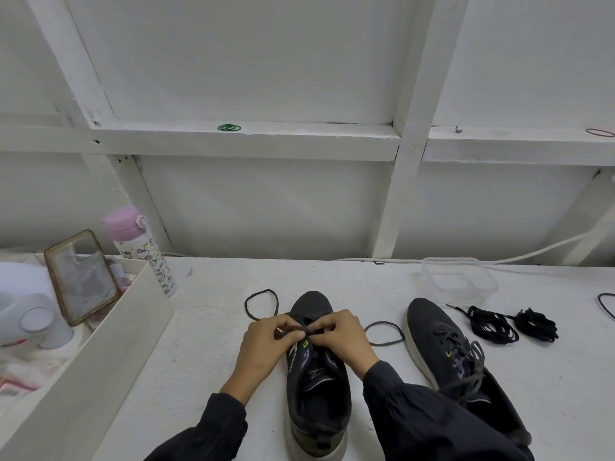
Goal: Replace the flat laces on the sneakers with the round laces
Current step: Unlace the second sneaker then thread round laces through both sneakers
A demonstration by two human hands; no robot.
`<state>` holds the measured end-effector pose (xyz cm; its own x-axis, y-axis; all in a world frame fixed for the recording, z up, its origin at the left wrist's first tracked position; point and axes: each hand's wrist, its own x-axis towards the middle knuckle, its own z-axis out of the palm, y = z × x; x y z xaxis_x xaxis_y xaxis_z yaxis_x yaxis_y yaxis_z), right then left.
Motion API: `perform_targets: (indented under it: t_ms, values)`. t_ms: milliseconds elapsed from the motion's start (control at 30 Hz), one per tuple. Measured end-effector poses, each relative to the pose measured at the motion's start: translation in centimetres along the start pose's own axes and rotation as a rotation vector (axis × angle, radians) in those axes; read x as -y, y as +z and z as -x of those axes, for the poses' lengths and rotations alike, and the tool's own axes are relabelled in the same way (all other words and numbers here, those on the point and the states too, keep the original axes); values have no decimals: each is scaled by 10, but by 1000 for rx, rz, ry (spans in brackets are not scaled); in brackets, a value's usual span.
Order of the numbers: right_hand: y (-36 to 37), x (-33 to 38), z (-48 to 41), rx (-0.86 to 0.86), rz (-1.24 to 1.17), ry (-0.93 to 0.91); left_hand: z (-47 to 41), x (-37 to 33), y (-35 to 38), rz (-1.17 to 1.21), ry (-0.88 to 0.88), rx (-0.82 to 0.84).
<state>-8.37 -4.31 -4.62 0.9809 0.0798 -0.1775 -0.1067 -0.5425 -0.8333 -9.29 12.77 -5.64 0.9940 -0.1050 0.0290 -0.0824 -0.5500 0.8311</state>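
Pinching the thin round lace (264, 290), left hand (266, 341) and right hand (339, 337) meet atop the dark sneaker (312, 306).

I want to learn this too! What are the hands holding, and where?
Both the left hand and right hand pinch the grey lace in their fingers, right at the front eyelets of the middle sneaker.

Left sneaker (316, 394) carries a barely threaded lace (382, 344); right sneaker (432, 331) laced (loose laces (492, 324), seemingly flat, beside).
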Motion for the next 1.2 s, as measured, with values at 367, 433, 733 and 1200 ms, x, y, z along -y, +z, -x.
perform_targets:
  t_ms: [367,433,733,1200]
  values:
    - [-2,3,2,-5,65,-1,6,-6,5,45,28,39]
    - [1,2,2,-27,27,18,5,-10,3,-45,4,65]
    - [3,5,9,-227,-292,24,4,-16,0,-197,-35,32]
    - [-19,12,19,-69,-579,33,-4,-1,21,121,44,-126]
